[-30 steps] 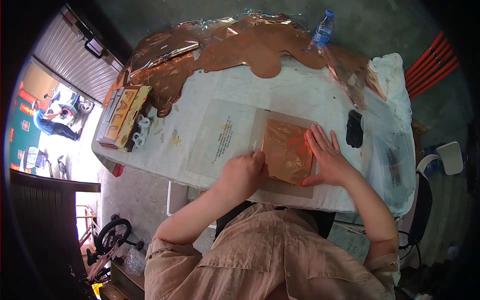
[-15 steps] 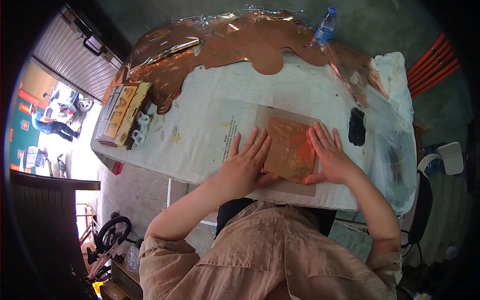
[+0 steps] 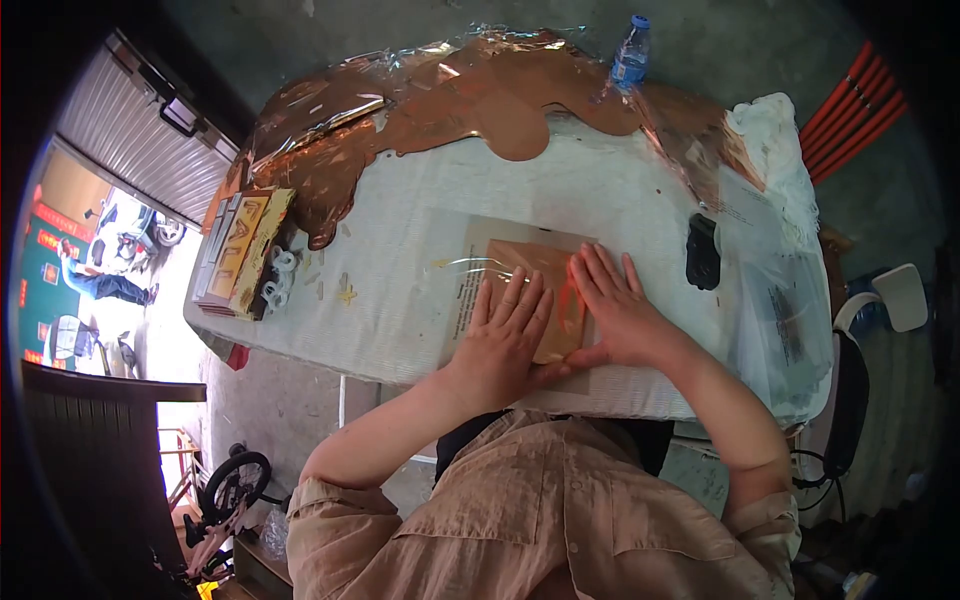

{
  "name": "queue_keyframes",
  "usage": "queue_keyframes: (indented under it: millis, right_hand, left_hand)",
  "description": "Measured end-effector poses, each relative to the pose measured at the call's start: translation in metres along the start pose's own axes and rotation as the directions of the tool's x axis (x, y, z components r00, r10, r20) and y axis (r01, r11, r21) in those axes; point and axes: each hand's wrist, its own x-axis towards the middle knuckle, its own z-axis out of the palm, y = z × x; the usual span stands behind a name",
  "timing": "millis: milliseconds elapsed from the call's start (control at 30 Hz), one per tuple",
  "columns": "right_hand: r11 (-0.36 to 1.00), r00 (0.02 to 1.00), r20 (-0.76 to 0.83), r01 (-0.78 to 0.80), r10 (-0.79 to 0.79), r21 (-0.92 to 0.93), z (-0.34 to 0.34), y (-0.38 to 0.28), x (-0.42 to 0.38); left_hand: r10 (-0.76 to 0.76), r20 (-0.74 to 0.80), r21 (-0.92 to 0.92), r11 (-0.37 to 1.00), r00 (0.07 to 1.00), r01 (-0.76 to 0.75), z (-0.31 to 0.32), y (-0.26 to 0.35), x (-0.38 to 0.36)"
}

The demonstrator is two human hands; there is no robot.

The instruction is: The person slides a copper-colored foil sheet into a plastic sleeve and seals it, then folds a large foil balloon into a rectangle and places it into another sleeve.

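Observation:
A copper-coloured square sheet (image 3: 558,335) with an orange-red mark lies on the table under a clear plastic bag (image 3: 448,240) that bears printed text. My left hand (image 3: 508,335) rests flat over the sheet's left part, fingers spread and pointing away from me. On its right edge lies my right hand (image 3: 625,315), also flat, with the thumb out towards the left one. Neither hand grasps anything. Bright reflections run across the plastic just beyond my left fingertips.
White cloth covers the table (image 3: 400,200). Crumpled copper foil (image 3: 450,110) spans its far side, with a water bottle (image 3: 630,55) at the back. A stack of boxes (image 3: 240,250) stands left, a black object (image 3: 703,252) right. A person (image 3: 95,278) is outside the doorway.
Sheet and plastic bag have shifted left. My left hand now lies over more of the sheet, and my right hand has moved left with it. The camera view has tilted slightly.

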Motion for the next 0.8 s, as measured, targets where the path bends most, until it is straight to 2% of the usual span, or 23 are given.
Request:
queue_keyframes:
  millis: [67, 167, 267, 333, 467, 667, 733, 800]
  right_hand:
    - [1.000, 1.000, -0.027, 0.004, -0.004, -0.001, 0.000, -0.006, 0.005]
    - [0.998, 0.997, 0.042, -0.064, 0.064, 0.002, -0.006, -0.012, 0.005]
    - [0.998, 0.995, 0.073, -0.066, 0.065, 0.011, -0.010, -0.011, 0.004]
    - [0.999, 0.994, 0.093, -0.050, 0.049, 0.012, -0.012, -0.009, 0.003]
    - [0.999, 0.991, 0.121, -0.054, 0.052, 0.011, -0.011, -0.004, 0.001]
    - [0.999, 0.998, 0.067, -0.018, 0.015, 0.036, -0.008, 0.002, -0.005]
    - [0.995, 0.999, -0.040, 0.012, -0.008, 0.098, -0.003, 0.005, -0.011]
    - [0.993, 0.998, -0.060, 0.008, -0.001, 0.119, -0.002, 0.003, -0.017]
  left_hand:
    - [-0.010, -0.022, 0.009, 1.000, 1.000, 0.011, -0.003, -0.002, 0.001]
    - [0.026, 0.031, 0.094, 0.995, 0.999, -0.029, -0.022, -0.022, 0.003]
    - [0.005, 0.077, 0.077, 0.997, 0.997, -0.011, -0.032, -0.041, 0.000]
    - [-0.012, 0.138, -0.004, 1.000, 0.990, 0.012, -0.026, -0.047, -0.001]
    - [0.006, 0.139, 0.009, 1.000, 0.990, -0.007, -0.023, -0.047, -0.002]
    - [-0.028, 0.158, -0.005, 1.000, 0.987, 0.029, -0.026, -0.044, 0.000]
    - [-0.031, 0.144, 0.003, 1.000, 0.989, 0.031, -0.023, -0.044, -0.001]
    - [-0.027, 0.138, 0.005, 1.000, 0.990, 0.027, -0.023, -0.044, 0.000]
